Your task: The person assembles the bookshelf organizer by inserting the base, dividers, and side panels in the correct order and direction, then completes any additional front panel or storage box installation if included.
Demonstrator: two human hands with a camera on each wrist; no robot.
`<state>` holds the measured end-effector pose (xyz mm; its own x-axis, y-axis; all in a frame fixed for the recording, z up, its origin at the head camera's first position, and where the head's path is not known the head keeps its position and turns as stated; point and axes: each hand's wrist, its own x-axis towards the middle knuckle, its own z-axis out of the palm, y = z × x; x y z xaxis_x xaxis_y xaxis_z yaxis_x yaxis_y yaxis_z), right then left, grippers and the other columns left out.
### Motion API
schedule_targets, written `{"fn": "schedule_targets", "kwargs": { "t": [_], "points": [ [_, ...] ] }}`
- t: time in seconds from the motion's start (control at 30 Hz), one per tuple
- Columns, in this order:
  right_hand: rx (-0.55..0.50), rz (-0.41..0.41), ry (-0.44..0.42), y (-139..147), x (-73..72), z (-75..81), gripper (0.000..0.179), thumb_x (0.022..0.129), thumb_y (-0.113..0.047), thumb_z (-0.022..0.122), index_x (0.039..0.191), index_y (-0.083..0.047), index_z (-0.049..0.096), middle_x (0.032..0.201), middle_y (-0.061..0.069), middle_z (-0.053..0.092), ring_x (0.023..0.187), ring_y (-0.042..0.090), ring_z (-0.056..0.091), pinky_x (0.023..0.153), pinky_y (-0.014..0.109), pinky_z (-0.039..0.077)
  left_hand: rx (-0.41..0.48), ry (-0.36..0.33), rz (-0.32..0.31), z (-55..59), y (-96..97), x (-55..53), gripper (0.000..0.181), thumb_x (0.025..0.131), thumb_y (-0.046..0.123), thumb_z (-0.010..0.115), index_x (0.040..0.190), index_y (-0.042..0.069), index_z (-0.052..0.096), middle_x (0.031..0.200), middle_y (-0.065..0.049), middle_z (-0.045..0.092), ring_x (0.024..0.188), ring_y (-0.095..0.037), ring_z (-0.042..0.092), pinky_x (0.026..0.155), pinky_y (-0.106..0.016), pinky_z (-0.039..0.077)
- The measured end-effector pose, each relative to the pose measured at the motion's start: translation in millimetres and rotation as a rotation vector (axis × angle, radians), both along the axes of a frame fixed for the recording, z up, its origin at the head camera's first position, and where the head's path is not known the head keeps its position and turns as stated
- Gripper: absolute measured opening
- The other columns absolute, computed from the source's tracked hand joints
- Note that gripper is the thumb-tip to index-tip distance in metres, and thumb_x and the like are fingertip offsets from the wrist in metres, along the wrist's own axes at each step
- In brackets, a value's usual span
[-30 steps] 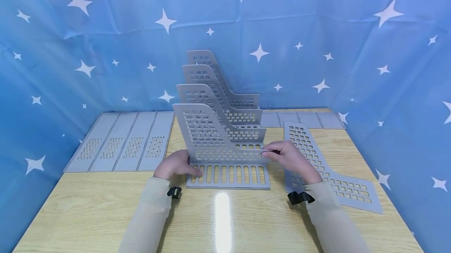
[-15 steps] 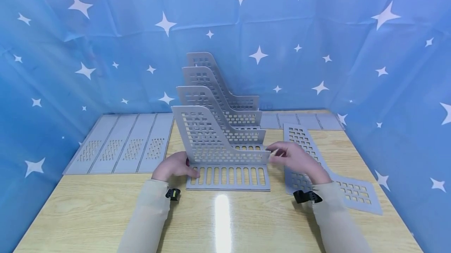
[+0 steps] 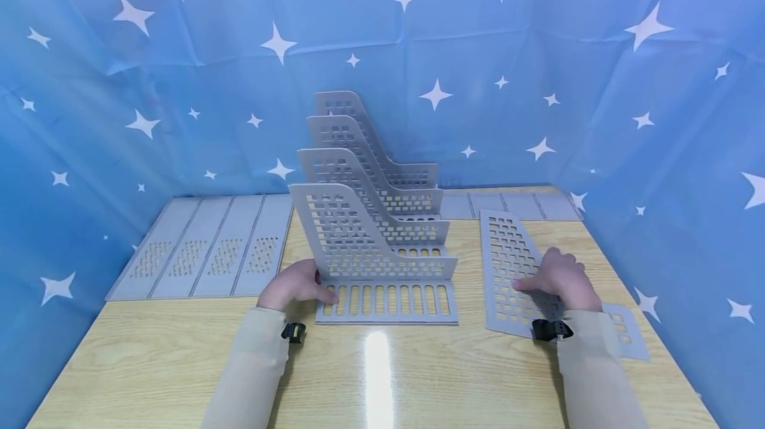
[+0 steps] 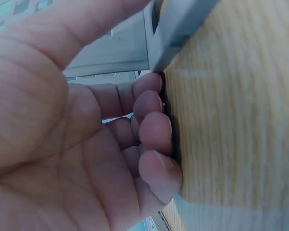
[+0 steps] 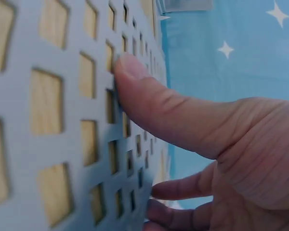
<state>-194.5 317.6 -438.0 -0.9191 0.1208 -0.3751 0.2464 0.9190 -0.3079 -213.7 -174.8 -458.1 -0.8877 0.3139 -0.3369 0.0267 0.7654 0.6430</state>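
Observation:
A grey file rack stands mid-table, with several upright perforated dividers and a slotted base. My left hand holds its front left corner, thumb over the base. In the left wrist view, the curled fingers meet the tabletop beside the rack's edge. To the right, a loose perforated divider panel lies flat. My right hand is over this panel, its thumb touching the holed surface in the right wrist view. The other fingers are at the panel's far edge, their tips partly hidden.
Flat grey panels joined in strips lie at the back left. More grey strips lie behind the rack at the back right. A blue star-patterned curtain encloses the wooden table on three sides.
My right hand has let go of the front divider's right end and moved right onto the loose panel. The left hand stays at the rack's corner.

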Motion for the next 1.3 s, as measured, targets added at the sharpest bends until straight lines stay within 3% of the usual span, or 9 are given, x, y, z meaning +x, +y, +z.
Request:
{"fn": "schedule_targets", "kwargs": {
  "t": [0.13,0.23,0.33,0.53,0.67,0.77,0.93,1.3],
  "points": [
    [-0.045,-0.04,-0.017,6,-2.1,-4.5,0.111,0.082,-0.053,0.085,0.13,0.028,0.027,0.108,0.044,0.046,0.098,0.056,0.049,0.081,0.06,0.048,-0.013,0.007,0.004,-2.1,0.2,-0.3,0.07,0.076,0.023,0.092,0.135,0.002,0.063,0.122,-0.013,0.071,0.106,-0.027,0.065,0.096,-0.05,0.051],
    [-0.109,-0.054,-0.011,9,-3.6,-6.1,0.096,0.085,-0.05,0.083,0.122,0.026,0.038,0.098,0.035,0.053,0.085,0.044,0.055,0.072,0.05,0.049,-0.022,0.009,0.005,-2.5,0.4,-0.7,0.07,0.076,0.023,0.092,0.136,0.002,0.063,0.122,-0.013,0.071,0.106,-0.027,0.065,0.096,-0.05,0.051],
    [-0.194,-0.054,0.033,11,-1.9,-2.3,0.071,0.089,-0.045,0.081,0.111,0.015,0.05,0.089,0.022,0.055,0.076,0.032,0.053,0.065,0.042,0.045,-0.019,0.009,-0.002,-3.1,0.7,-1.3,0.071,0.076,0.023,0.092,0.137,0.002,0.063,0.124,-0.014,0.07,0.11,-0.029,0.065,0.098,-0.051,0.051],
    [-0.386,-0.003,0.203,7,10.1,18.3,0.038,0.099,-0.034,0.072,0.102,0.0,0.056,0.096,0.014,0.062,0.081,0.023,0.057,0.066,0.037,0.046,-0.019,-0.002,-0.003,-4.5,-0.5,-1.4,0.072,0.076,0.025,0.093,0.137,0.003,0.063,0.128,-0.015,0.069,0.116,-0.033,0.064,0.101,-0.052,0.049],
    [-0.516,0.073,0.378,-5,14.0,32.9,0.023,0.101,-0.02,0.069,0.102,0.001,0.06,0.105,0.014,0.065,0.085,0.013,0.066,0.07,0.033,0.053,-0.005,0.0,0.001,-4.8,-2.2,-2.8,0.073,0.075,0.025,0.093,0.138,0.003,0.062,0.128,-0.016,0.068,0.115,-0.032,0.064,0.1,-0.053,0.049],
    [-0.583,0.156,0.472,-14,14.2,39.8,0.021,0.101,-0.012,0.068,0.112,0.006,0.065,0.102,0.006,0.067,0.085,0.006,0.067,0.073,0.028,0.055,0.001,-0.007,0.015,-4.8,-3.3,-3.8,0.073,0.076,0.024,0.093,0.138,0.004,0.062,0.128,-0.015,0.068,0.111,-0.029,0.063,0.099,-0.051,0.049],
    [-0.628,0.21,0.501,-20,16.3,44.3,0.033,0.1,-0.006,0.067,0.129,0.008,0.063,0.098,-0.01,0.07,0.083,0.003,0.066,0.071,0.027,0.055,-0.006,-0.006,0.006,-3.1,-3.0,-4.9,0.072,0.076,0.025,0.093,0.138,0.004,0.062,0.124,-0.013,0.069,0.106,-0.027,0.062,0.096,-0.05,0.05],
    [-0.683,0.261,0.477,-24,18.3,37.8,0.01,0.098,-0.005,0.07,0.103,0.003,0.067,0.086,-0.001,0.068,0.073,0.016,0.06,0.065,0.031,0.049,-0.007,-0.008,0.004,-5.8,-0.2,-4.3,0.069,0.076,0.025,0.093,0.135,0.005,0.064,0.125,-0.013,0.069,0.112,-0.029,0.063,0.099,-0.051,0.049]
  ]
}}
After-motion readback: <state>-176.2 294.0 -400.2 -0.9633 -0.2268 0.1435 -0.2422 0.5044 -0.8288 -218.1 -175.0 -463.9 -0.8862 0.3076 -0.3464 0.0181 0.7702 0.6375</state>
